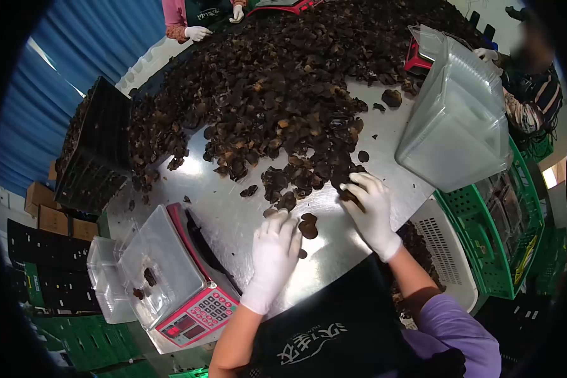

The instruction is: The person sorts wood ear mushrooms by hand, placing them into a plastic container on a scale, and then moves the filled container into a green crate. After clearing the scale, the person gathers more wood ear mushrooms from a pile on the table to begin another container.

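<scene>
Both my hands wear white gloves over a metal table [214,208]. My left hand [274,257] lies low over the metal, fingers forward, its tips at a small dark wood ear mushroom [286,201]. Beside its fingers is a loose brown mushroom piece [308,225]. My right hand [370,211] has its fingers bent round a dark wood ear mushroom [350,194] at the near edge of the large mushroom heap [277,94]. Part of that piece is hidden by the fingers.
At left stands a red scale [195,315] bearing a clear plastic box [160,252] with small dark bits. A black crate [97,145] is tipped behind it. Stacked clear boxes [453,120] stand right, near a green crate [485,246] and white basket [444,252]. Co-workers' gloved hands [198,33] are across the table.
</scene>
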A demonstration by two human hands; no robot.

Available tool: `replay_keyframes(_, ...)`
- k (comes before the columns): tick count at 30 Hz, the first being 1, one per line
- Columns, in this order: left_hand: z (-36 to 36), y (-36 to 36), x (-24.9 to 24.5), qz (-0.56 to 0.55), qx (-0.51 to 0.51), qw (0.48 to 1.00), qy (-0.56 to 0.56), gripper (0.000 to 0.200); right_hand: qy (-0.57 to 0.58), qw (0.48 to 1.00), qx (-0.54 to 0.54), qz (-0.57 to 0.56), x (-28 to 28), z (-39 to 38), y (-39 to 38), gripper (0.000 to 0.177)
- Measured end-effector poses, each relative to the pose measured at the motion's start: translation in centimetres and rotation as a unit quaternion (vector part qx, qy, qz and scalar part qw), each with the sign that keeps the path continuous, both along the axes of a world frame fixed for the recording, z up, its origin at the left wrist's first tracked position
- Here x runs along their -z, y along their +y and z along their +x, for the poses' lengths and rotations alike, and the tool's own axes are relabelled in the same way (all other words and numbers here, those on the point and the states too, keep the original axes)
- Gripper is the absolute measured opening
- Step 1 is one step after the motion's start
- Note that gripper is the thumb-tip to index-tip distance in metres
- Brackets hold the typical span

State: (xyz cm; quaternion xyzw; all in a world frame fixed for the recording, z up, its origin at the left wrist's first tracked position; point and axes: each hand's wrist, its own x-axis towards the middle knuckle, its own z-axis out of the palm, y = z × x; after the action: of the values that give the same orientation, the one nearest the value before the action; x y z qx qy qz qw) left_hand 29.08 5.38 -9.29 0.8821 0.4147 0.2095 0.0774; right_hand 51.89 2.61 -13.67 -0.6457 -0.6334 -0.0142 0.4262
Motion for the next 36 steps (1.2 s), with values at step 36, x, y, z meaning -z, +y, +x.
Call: replay_keyframes(36,-2.1,1.4,1.7,-0.046,-0.044,0.996,-0.066,0.029,-0.167,0.93,-0.016,-0.326,-9.9,8.3,-8.8,0.022)
